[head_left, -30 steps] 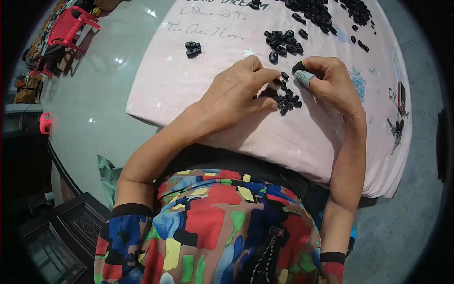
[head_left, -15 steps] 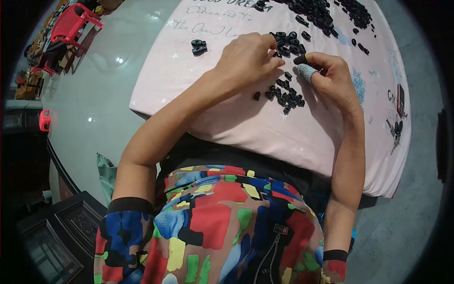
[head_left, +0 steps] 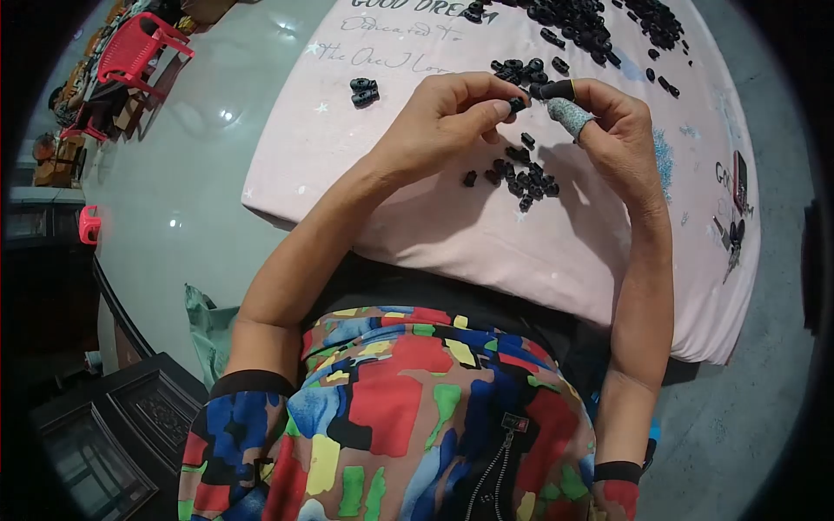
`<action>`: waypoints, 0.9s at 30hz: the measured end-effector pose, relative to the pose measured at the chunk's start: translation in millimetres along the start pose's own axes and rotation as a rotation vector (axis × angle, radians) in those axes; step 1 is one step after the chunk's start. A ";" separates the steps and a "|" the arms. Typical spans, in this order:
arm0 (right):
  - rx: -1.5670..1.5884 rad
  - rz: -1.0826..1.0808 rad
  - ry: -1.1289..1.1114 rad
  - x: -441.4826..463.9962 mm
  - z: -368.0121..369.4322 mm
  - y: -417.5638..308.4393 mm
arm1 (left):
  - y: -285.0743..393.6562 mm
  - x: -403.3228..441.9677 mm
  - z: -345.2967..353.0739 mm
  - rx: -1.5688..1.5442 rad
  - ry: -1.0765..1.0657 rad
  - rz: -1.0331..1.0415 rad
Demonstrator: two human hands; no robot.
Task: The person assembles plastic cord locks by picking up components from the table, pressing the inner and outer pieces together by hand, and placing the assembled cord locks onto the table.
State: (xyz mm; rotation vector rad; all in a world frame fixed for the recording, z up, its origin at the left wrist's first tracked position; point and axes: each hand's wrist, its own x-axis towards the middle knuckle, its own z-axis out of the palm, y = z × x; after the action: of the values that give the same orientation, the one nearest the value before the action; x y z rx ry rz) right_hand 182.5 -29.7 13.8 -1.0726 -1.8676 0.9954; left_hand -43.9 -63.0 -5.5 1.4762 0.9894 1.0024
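My left hand (head_left: 456, 113) pinches a small black plastic piece (head_left: 518, 104), part of a cord lock by its look, between thumb and fingers. Facing it, my right hand (head_left: 612, 126) has its index finger and thumb drawn together close to that piece. A black cover is on the right index finger and a grey wrap on the thumb; whatever lies between their tips is too small to make out. Just beyond the fingers is a cluster of black cord locks (head_left: 514, 68). Below the hands, smaller black parts (head_left: 530, 182) lie in a loose heap.
A pink printed cloth (head_left: 417, 230) covers the work surface. Two black pieces (head_left: 365, 92) lie at the left, with larger black piles (head_left: 573, 30) at the far side. Keys (head_left: 736, 239) and a phone-like object (head_left: 740, 181) rest near the right edge. A red chair (head_left: 139, 52) stands on the floor.
My left hand has turned and drawn back from the cluster, and a black piece now shows in its pinch. The right hand has shifted slightly upward, with its fingertips nearer the left hand's.
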 end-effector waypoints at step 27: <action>-0.038 -0.171 -0.009 -7.7 24.2 -15.2 | -5.2 -19.9 -0.1 -0.315 -0.063 -0.069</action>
State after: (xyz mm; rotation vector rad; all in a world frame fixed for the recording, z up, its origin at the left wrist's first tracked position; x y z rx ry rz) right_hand 159.4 -48.1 15.4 -0.9136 -1.9561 0.8702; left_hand -50.5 -81.3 -12.4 1.1973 0.7910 1.0049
